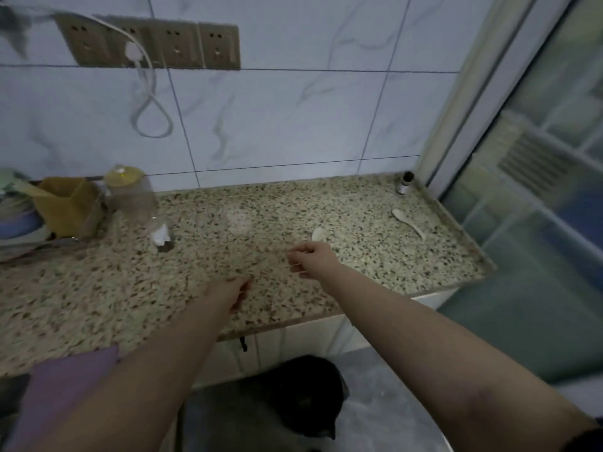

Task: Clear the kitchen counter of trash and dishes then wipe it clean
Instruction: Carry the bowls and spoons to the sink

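Speckled granite makes up the worktop [359, 256], and it is far from cleared. Both hands are down on it near the front edge. The right hand [313, 259] has its fingers curled, and thin pale sticks, perhaps chopsticks [295, 265], show at its grip, though blur leaves that unsure. The left hand [233, 293] is curled too, with a thin stick at its fingertips; whether it truly pinches it I cannot tell for certain.

Judging by what lies about, clearing is at an early stage and wiping has not begun. Just beyond the right hand lies a white spoon [318, 234], and further right of it, well apart, a second white spoon [408, 221]. A small dark-capped bottle [404, 183] stands in the far right corner. Left of and beyond the left hand, a clear plastic bottle [137, 197] lies tipped, a crumpled white scrap [160, 236] at its mouth. Further left a yellow container [67, 203] holds utensils beside stacked dishes [16, 216]. A purple cloth [65, 380] sits at the near left, likely for wiping.

Nothing blocks either hand.
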